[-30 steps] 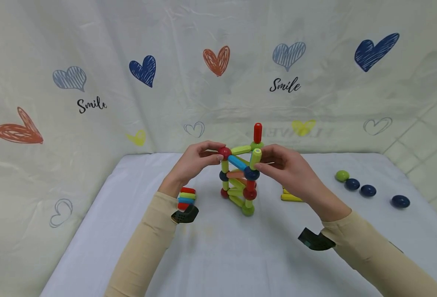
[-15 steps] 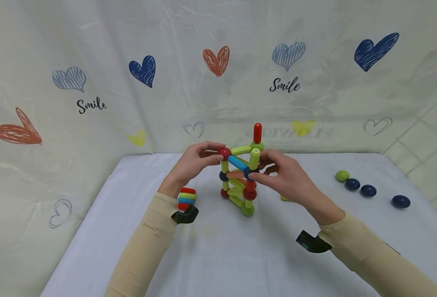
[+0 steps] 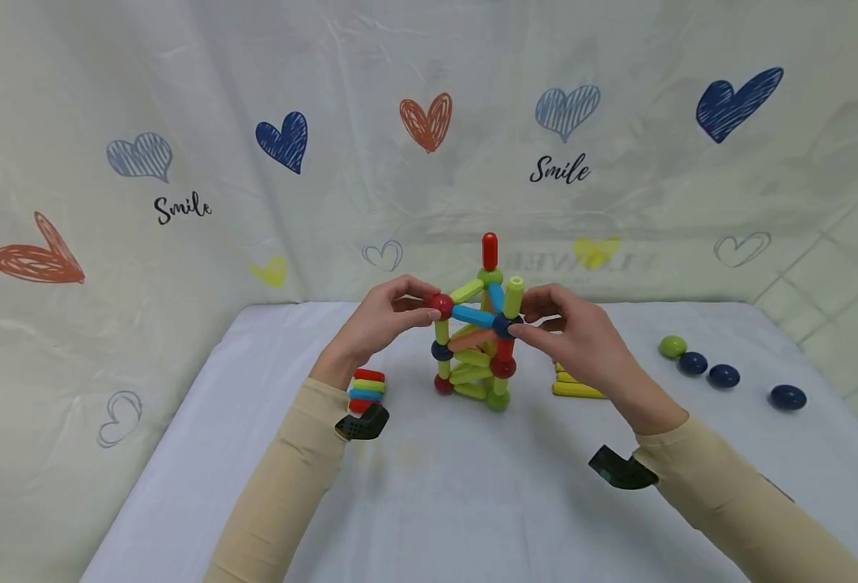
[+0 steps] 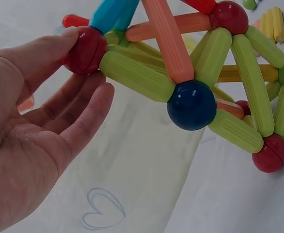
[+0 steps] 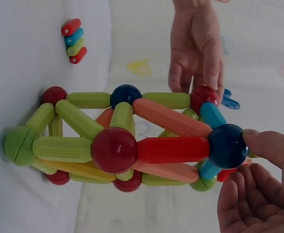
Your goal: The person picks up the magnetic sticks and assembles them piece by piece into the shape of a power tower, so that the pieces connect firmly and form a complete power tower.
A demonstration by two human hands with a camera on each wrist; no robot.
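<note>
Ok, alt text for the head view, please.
The left hand pinches a red ball and the right hand holds a dark blue ball near the top of a rod-and-ball tower. On the white cloth, four rods lie left, yellow rods and four loose balls right.

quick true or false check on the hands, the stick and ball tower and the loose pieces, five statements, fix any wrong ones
1. The left hand pinches a red ball. True.
2. The right hand touches a yellow ball. False: it touches a dark blue ball.
3. A red stick stands upright atop the tower. True.
4. Every loose ball is dark blue. False: one green ball lies among them.
5. Two of the four loose sticks beside the left wrist are red. True.
</note>
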